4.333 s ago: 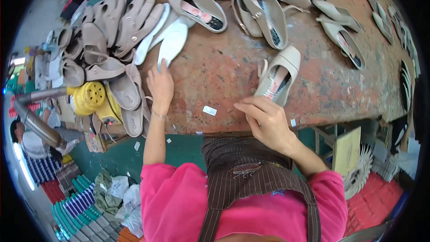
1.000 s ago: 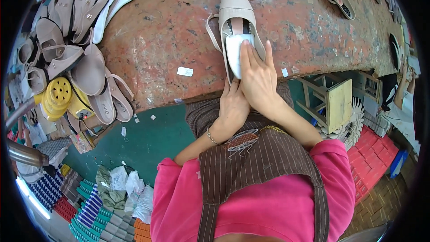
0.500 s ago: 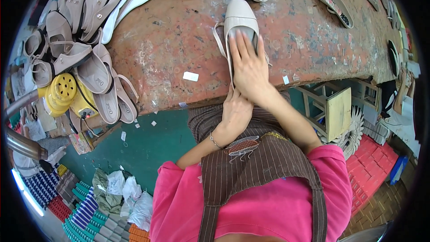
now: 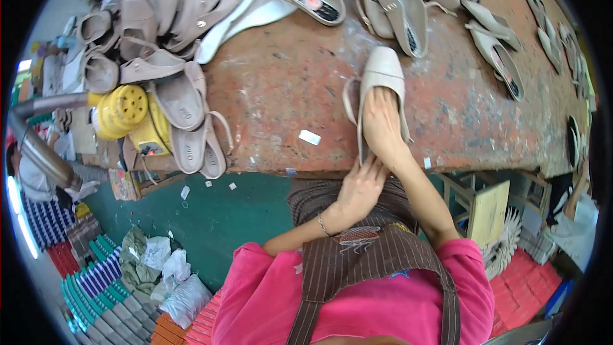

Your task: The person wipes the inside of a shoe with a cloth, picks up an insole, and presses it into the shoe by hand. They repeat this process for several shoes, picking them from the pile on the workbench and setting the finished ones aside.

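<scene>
A beige slingback shoe (image 4: 382, 62) with a squared toe lies on the worn reddish workbench (image 4: 268, 108), its toe pointing away from me. Its thin strap loops out to the left. My right hand (image 4: 383, 128) reaches inside the shoe, fingers stretched toward the toe; the tips are hidden under the upper. At the heel end, by the bench's near edge, my left hand (image 4: 359, 193) has its fingers closed round the back of the shoe, partly hidden below my right wrist.
Beige shoes (image 4: 185, 99) are piled at the left beside white sole-shaped pieces (image 4: 242, 16) and a yellow device (image 4: 121, 113) with a perforated round cap. More shoes (image 4: 399, 6) line the far side. A wooden stool (image 4: 488, 211) and red crates (image 4: 527, 294) stand right; plastic bags (image 4: 185, 294) lie on the floor.
My right hand has slid deeper into the shoe, its fingertips now under the upper. My left hand stays at the heel. The whole view has shifted, showing more of the bench's far side.
</scene>
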A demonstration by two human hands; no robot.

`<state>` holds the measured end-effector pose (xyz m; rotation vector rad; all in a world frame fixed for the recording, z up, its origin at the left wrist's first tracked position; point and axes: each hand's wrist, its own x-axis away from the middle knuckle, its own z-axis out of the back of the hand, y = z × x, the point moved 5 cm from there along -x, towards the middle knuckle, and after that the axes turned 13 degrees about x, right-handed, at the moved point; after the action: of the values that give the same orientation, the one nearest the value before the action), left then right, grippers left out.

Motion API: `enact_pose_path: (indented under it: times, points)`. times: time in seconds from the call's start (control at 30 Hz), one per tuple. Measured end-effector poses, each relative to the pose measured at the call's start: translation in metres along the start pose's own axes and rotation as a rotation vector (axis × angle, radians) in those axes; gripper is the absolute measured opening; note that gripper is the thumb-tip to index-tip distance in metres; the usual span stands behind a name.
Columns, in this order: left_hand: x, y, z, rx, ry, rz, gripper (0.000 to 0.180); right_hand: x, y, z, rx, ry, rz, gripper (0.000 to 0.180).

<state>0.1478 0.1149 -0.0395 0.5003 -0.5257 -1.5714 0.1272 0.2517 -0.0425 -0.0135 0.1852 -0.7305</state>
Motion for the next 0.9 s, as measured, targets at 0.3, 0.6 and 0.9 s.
enact_pose_path:
  times: [0.3,0.6,0.9]
  points:
    - [-0.009,-0.002,0.001,0.241,0.317,0.01,0.048,-0.013,0.013,0.007,-0.081,-0.117,0.069,0.022]
    - [-0.025,-0.089,0.218,0.831,0.628,0.12,0.016,-0.023,0.075,0.111,-0.648,0.202,-0.237,0.046]
    - [-0.007,-0.217,0.514,-0.483,0.996,0.329,0.045,-0.135,-0.054,0.011,-0.375,0.102,0.341,0.055]
